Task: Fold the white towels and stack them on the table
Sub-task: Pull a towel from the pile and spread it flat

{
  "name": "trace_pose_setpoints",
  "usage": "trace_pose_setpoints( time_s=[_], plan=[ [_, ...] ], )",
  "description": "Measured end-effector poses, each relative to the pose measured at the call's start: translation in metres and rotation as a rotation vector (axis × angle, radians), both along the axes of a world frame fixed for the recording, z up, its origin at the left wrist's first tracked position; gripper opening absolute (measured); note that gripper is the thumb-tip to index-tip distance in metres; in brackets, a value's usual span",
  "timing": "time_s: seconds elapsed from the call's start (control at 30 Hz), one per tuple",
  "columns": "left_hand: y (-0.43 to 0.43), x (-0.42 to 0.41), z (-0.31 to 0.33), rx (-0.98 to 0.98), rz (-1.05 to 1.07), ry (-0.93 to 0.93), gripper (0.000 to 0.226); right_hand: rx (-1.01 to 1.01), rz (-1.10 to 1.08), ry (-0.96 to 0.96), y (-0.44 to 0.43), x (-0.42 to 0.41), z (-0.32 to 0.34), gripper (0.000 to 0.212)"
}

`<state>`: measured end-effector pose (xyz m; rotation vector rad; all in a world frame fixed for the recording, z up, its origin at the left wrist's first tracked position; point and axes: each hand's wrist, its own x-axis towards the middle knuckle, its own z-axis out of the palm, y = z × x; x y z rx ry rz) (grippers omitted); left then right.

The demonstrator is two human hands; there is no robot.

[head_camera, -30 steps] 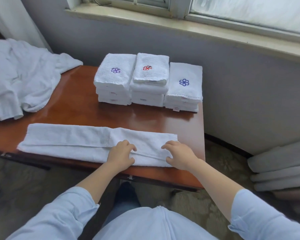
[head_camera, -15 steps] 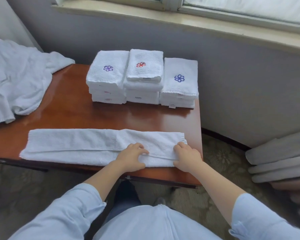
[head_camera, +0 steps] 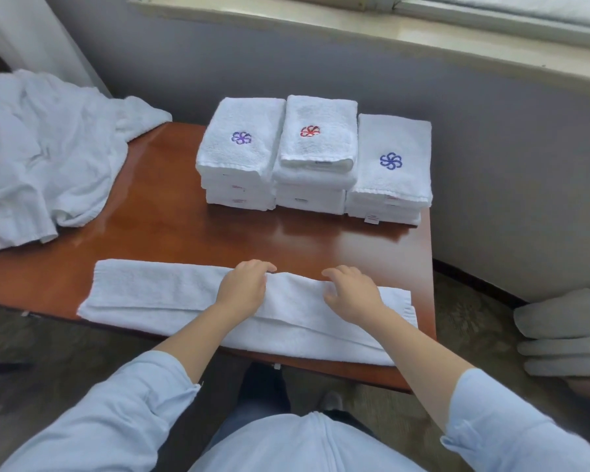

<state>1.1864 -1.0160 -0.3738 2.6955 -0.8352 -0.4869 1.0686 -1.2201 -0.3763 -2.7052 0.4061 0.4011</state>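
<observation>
A white towel, folded into a long strip, lies along the front edge of the wooden table. My left hand rests on the middle of the strip, its fingers curled over the far edge. To its right, my right hand lies on the strip with loosely spread fingers reaching the far edge and the thumb on the cloth. Three stacks of folded white towels with flower emblems stand side by side at the table's back right.
A heap of unfolded white towels covers the table's left end. A grey wall and a window sill run behind the table. Grey rolled cushions lie on the floor at the right. Patterned carpet lies below.
Both hands have moved from the strip's near edge up to its far edge. The head camera has come closer and tilted down.
</observation>
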Motion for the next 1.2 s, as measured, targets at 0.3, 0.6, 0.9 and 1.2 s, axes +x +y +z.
trace_pose_setpoints(
  time_s=[0.3, 0.6, 0.9, 1.2],
  plan=[
    [-0.001, 0.032, -0.024, 0.214, -0.132, -0.050, 0.027, -0.133, -0.099, 0.023, -0.007, 0.025, -0.010, 0.024],
    [-0.002, 0.030, -0.027, 0.015, -0.108, -0.166, 0.055, -0.033, 0.005, -0.246, -0.001, 0.013, -0.005, 0.031],
    [-0.010, -0.035, -0.020, 0.059, -0.377, 0.053, 0.040, -0.120, 0.198, 0.024, 0.001, -0.036, -0.010, 0.044],
    [-0.036, -0.059, -0.017, 0.065, -0.183, -0.084, 0.017, -0.340, 0.153, -0.037, -0.043, -0.075, 0.002, 0.031]
  ],
)
